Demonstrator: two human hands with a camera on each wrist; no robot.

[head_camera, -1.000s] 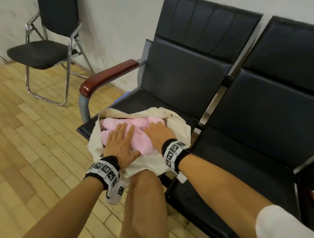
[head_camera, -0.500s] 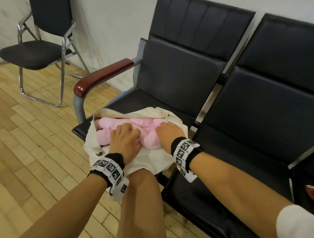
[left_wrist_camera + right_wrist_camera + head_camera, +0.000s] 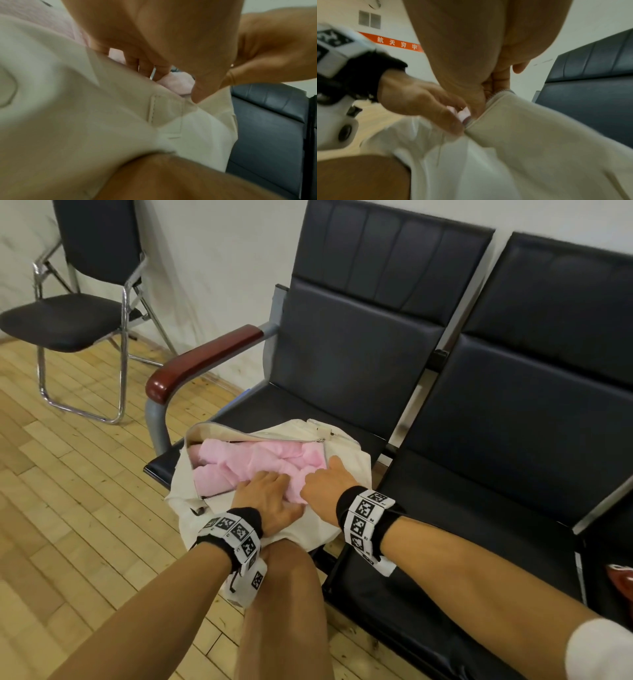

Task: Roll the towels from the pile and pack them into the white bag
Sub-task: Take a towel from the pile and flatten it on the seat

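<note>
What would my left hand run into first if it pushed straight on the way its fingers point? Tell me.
The left hand lies on the pink towels in the open white bag, fingers aimed at the backrest. Straight on, it would likely bunch more towel first, then the bag's far zipper edge; depth is unclear.

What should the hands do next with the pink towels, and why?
Probably push the pink towels a bit deeper. They bulge up through the open mouth of the white bag, and the left hand and right hand already press on them.

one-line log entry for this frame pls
stage: packing | pink towels in white bag on bench seat | left hand pressing towels | right hand at bag opening
</note>
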